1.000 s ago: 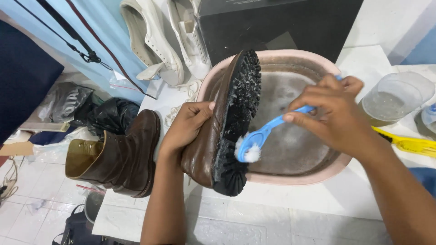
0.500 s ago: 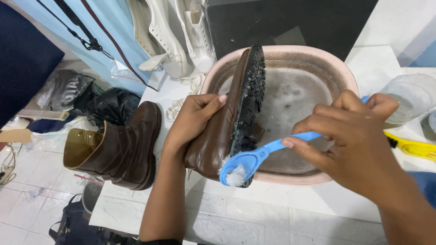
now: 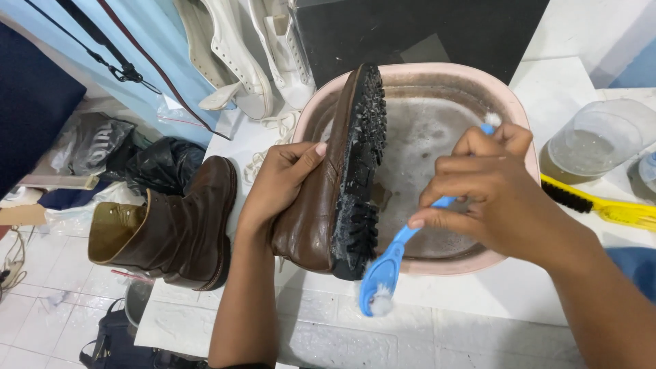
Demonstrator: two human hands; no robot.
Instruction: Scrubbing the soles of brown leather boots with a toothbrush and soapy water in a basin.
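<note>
My left hand (image 3: 281,184) grips a brown leather boot (image 3: 326,205) on its side over the near edge of a pink basin (image 3: 526,140), black lugged sole (image 3: 360,171) turned to the right. My right hand (image 3: 492,188) holds a blue toothbrush (image 3: 389,263). Its soapy bristle head sits just below the sole's heel end, over the white counter. The basin holds cloudy soapy water.
A second brown boot (image 3: 171,229) lies on the counter's left edge. White sneakers (image 3: 236,51) lean at the back. A clear plastic tub (image 3: 591,143) and a yellow brush (image 3: 605,205) lie to the right. Black bags (image 3: 154,164) sit on the tiled floor at left.
The toothbrush has slid down along the sole toward me, from its middle to past the heel end. My left hand keeps the boot steady.
</note>
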